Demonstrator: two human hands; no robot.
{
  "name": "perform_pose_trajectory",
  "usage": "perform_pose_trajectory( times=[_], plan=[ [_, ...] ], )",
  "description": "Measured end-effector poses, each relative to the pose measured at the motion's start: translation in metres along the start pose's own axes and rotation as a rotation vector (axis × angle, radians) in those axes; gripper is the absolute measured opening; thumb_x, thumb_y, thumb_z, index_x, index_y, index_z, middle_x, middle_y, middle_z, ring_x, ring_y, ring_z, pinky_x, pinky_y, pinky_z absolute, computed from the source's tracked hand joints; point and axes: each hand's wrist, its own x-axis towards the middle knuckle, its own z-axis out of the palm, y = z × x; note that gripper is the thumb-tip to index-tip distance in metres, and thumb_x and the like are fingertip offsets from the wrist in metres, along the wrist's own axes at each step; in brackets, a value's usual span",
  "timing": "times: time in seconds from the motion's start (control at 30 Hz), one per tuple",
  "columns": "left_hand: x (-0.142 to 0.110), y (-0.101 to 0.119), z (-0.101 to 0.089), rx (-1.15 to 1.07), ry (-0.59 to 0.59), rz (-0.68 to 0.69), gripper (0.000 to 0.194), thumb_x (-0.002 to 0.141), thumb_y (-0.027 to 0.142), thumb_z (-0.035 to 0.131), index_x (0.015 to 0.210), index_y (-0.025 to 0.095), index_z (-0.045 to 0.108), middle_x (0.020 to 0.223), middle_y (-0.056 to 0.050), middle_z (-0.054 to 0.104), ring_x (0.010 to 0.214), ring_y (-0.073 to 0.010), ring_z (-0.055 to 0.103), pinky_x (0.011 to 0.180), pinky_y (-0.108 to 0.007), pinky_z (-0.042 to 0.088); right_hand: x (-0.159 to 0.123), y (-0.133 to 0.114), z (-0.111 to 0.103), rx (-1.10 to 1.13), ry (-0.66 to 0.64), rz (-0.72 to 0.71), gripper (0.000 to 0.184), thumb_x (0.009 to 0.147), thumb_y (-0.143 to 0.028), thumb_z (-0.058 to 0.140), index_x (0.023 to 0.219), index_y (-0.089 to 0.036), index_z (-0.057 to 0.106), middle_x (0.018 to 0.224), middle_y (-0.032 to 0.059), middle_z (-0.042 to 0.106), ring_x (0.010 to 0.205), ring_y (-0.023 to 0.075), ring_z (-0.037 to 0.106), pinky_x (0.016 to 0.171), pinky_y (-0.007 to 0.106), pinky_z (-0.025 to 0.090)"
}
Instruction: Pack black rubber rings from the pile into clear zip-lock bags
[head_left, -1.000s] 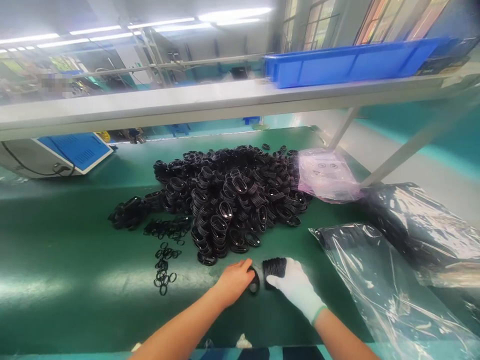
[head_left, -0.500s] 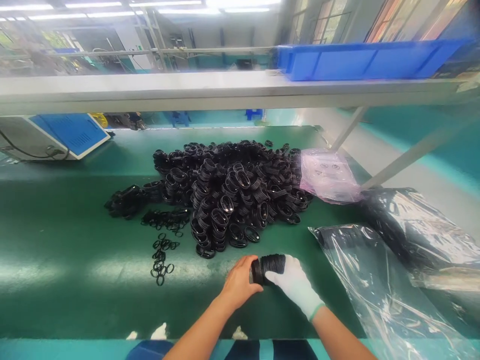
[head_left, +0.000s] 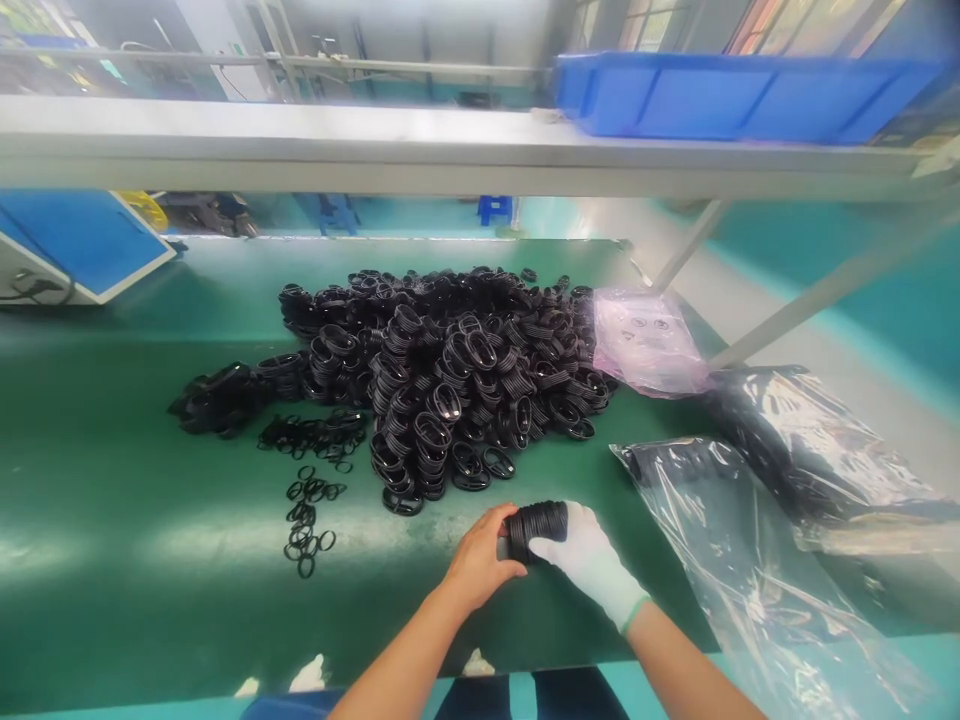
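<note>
My right hand, in a white glove, grips a stack of coiled black cables low over the front of the green table. My bare left hand is curved about the stack's left end, thumb below and fingers above. Beyond them is a large heap of coiled black cables. Loose small black rings lie to the left, with a denser cluster of rings behind them.
To the right lie a clear plastic bag with black coils at its far end, a fuller bag and a pinkish bag. A shelf carrying a blue bin crosses above. A blue-and-white box stands at the back left.
My view has tipped down and shifted slightly. The gap in the left part of the stack has closed, so the coils sit together between my hands.
</note>
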Motion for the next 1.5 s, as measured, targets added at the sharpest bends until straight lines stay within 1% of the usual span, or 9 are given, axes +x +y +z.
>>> perform_pose_trajectory(
  times=[0.23, 0.43, 0.57, 0.63, 0.77, 0.87, 1.07, 1.37, 1.5],
  plan=[
    [-0.001, 0.001, 0.007, 0.03, 0.033, -0.018, 0.074, 0.054, 0.017, 0.071, 0.12, 0.028, 0.041, 0.128, -0.001, 0.045, 0.097, -0.0155, 0.053, 0.091, -0.033, 0.04, -0.008, -0.015, 0.005, -0.118, 0.014, 0.056, 0.097, 0.059, -0.052, 0.057, 0.135, -0.007, 0.016, 0.122, 0.019, 0.039, 0.112, 0.0321, 0.043, 0.087, 0.039, 0.038],
    [-0.011, 0.004, 0.024, 0.012, 0.132, -0.064, 0.077, 0.056, 0.016, 0.07, 0.124, 0.028, 0.038, 0.134, -0.001, 0.039, 0.108, -0.0186, 0.048, 0.095, -0.035, 0.039, -0.014, -0.016, 0.004, -0.136, 0.029, 0.011, 0.095, 0.06, -0.053, 0.055, 0.134, -0.004, 0.02, 0.121, 0.0197, 0.041, 0.112, 0.0326, 0.042, 0.09, 0.04, 0.036],
    [-0.012, 0.005, 0.024, -0.001, 0.098, -0.018, 0.083, 0.053, 0.014, 0.072, 0.126, 0.027, 0.037, 0.134, -0.002, 0.038, 0.105, -0.0175, 0.05, 0.094, -0.033, 0.04, -0.015, -0.015, 0.003, -0.142, 0.009, -0.005, 0.098, 0.06, -0.049, 0.057, 0.135, -0.001, 0.015, 0.125, 0.0217, 0.038, 0.115, 0.0342, 0.04, 0.091, 0.04, 0.035],
    [-0.01, 0.005, 0.021, -0.015, 0.088, -0.01, 0.082, 0.051, 0.014, 0.073, 0.125, 0.026, 0.039, 0.133, -0.002, 0.04, 0.099, -0.016, 0.052, 0.092, -0.032, 0.042, -0.011, -0.013, -0.002, -0.118, -0.03, -0.017, 0.093, 0.063, -0.047, 0.055, 0.134, -0.001, 0.016, 0.126, 0.0226, 0.038, 0.115, 0.0333, 0.041, 0.091, 0.04, 0.035],
    [-0.007, 0.003, 0.018, -0.023, 0.102, -0.014, 0.081, 0.048, 0.015, 0.076, 0.121, 0.026, 0.042, 0.127, -0.002, 0.045, 0.092, -0.0148, 0.054, 0.088, -0.032, 0.044, 0.002, -0.007, -0.02, -0.057, -0.097, -0.085, 0.055, 0.08, -0.043, 0.034, 0.124, -0.012, 0.041, 0.12, 0.015, 0.051, 0.111, 0.0247, 0.047, 0.092, 0.034, 0.035],
    [-0.004, 0.0, 0.018, 0.003, 0.095, -0.012, 0.081, 0.048, 0.017, 0.077, 0.12, 0.026, 0.042, 0.126, -0.003, 0.046, 0.1, -0.0181, 0.052, 0.091, -0.035, 0.041, 0.003, -0.01, -0.022, -0.06, -0.098, -0.069, 0.05, 0.08, -0.046, 0.031, 0.118, -0.016, 0.047, 0.114, 0.0105, 0.056, 0.108, 0.0228, 0.05, 0.091, 0.033, 0.036],
    [0.0, -0.011, 0.02, 0.079, 0.13, 0.091, 0.072, 0.052, 0.015, 0.072, 0.118, 0.023, 0.043, 0.125, -0.004, 0.048, 0.115, -0.0227, 0.04, 0.098, -0.042, 0.033, -0.023, -0.035, 0.024, -0.229, 0.167, 0.078, 0.107, 0.057, -0.054, 0.058, 0.135, 0.002, 0.011, 0.126, 0.0258, 0.038, 0.113, 0.036, 0.041, 0.092, 0.041, 0.033],
    [0.005, -0.019, 0.021, 0.138, 0.081, 0.073, 0.062, 0.062, 0.01, 0.054, 0.121, 0.02, 0.038, 0.128, -0.005, 0.044, 0.119, -0.0202, 0.037, 0.098, -0.036, 0.033, -0.012, -0.041, 0.054, -0.299, 0.344, 0.111, 0.101, 0.059, -0.047, 0.057, 0.134, 0.002, 0.01, 0.131, 0.0252, 0.033, 0.119, 0.0362, 0.033, 0.097, 0.043, 0.025],
    [0.009, -0.018, 0.018, 0.229, 0.068, 0.042, 0.058, 0.067, 0.013, 0.049, 0.123, 0.02, 0.037, 0.13, -0.006, 0.044, 0.119, -0.0203, 0.037, 0.097, -0.035, 0.032, -0.005, -0.046, 0.064, -0.292, 0.465, 0.17, 0.09, 0.062, -0.044, 0.055, 0.133, -0.001, 0.02, 0.114, 0.0214, 0.047, 0.104, 0.0343, 0.045, 0.092, 0.043, 0.03]
  ],
)
